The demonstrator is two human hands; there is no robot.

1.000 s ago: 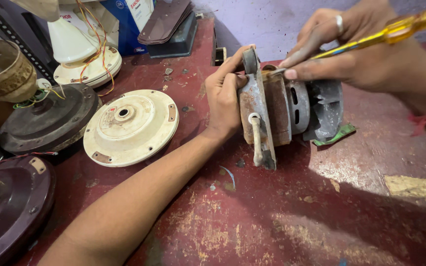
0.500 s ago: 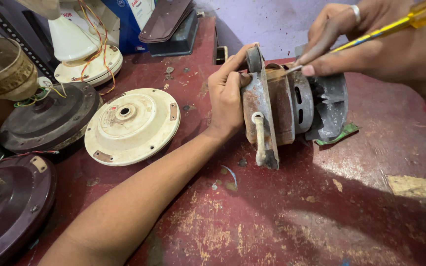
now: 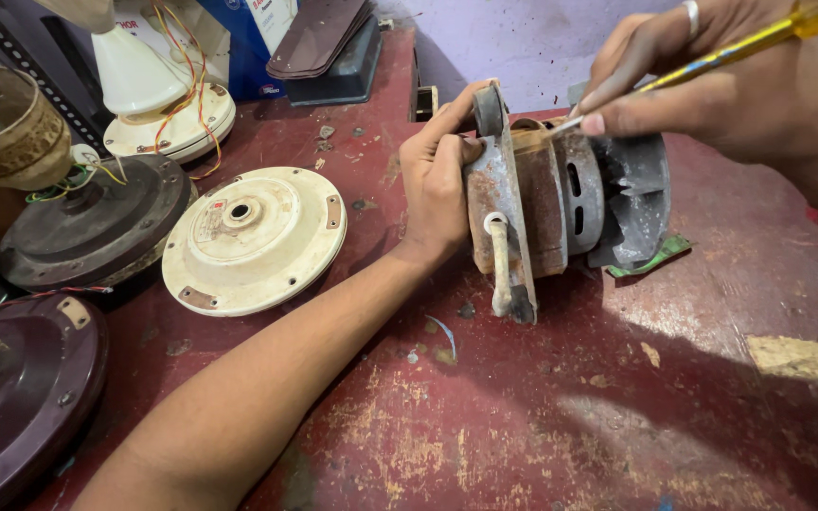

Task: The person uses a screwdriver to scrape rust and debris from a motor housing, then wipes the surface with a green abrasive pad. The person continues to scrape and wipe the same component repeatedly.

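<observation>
Fingers (image 3: 447, 156) of left hand (image 3: 435, 194) curled around rusty motor (image 3: 560, 203).

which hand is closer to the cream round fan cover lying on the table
Left. The left hand grips the rusty motor just right of the cream fan cover. The right hand holds a screwdriver over the motor's far side.

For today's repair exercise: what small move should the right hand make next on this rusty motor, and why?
Probably press the screwdriver tip firmly into the motor's top seam. The tip already rests there under the right hand, while the left hand braces the rusty end plate.
</observation>
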